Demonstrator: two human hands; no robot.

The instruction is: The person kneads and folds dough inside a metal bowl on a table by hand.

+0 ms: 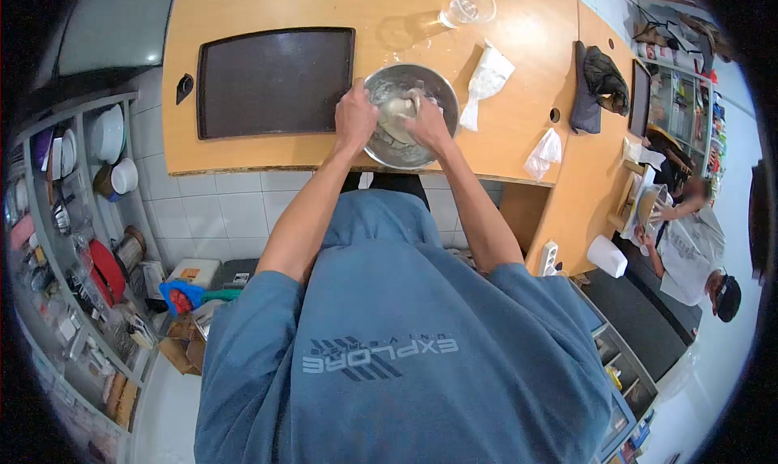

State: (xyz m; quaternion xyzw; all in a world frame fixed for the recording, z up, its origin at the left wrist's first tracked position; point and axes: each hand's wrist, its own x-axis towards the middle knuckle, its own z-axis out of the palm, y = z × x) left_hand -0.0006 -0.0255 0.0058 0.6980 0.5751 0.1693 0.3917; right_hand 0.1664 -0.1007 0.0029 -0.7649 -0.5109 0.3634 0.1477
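Observation:
A round metal bowl [389, 159] stands near the front edge of the wooden table, with pale dough [395, 122] and white floury residue inside. My left hand [356, 117] is at the bowl's left rim, its fingers closed round the edge and partly over the inside. Inside the right part of the bowl, my right hand [426, 124] has its fingers curled onto the dough. The fingertips of both hands are partly hidden.
A dark tray [275, 83] lies left of the bowl. A clear cup [472, 5], white plastic bags [489, 76] and dark cloth [604, 81] are on the table [527, 26]. At far right another person [689, 245] handles a bowl. Shelves [81, 221] stand left.

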